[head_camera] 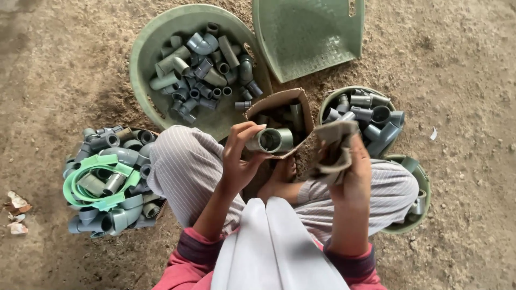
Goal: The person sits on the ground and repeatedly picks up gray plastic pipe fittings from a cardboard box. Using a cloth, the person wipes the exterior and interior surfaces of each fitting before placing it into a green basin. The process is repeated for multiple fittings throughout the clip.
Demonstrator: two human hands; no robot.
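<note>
- While the left hand (239,161) is raised over the lap, its grip is clenched round a short grey pipe fitting (271,140), thumb below and fingertips on top, the fitting's open mouth turned toward the camera.
- Beside it, the right hand (352,172) has its grip closed on a crumpled grey-brown rag (333,147), which bunches above the fingers, close to the fitting but not touching it.
- Just behind the fitting sits an open brown cardboard box (279,102), plain, with no label that can be made out; dark fittings lie inside.
- Beyond the box, a large green basin (145,59) on the dirt floor holds a heap of grey elbows and couplers.
- At the top, a green plastic scoop-shaped tray (306,32) lies next to the basin.
- Right of the rag, a small round green bowl (328,104) is full of grey fittings; a second green bowl (422,180) shows partly from under the right knee.
- At the left knee, a pile of grey fittings (107,182) carries a bright green plastic ring (94,182) across its top.
- Striped trouser legs are crossed, a bare foot (282,172) between them, with red sleeves at the bottom.
- Scraps of paper (16,212) lie on the floor at far left.
</note>
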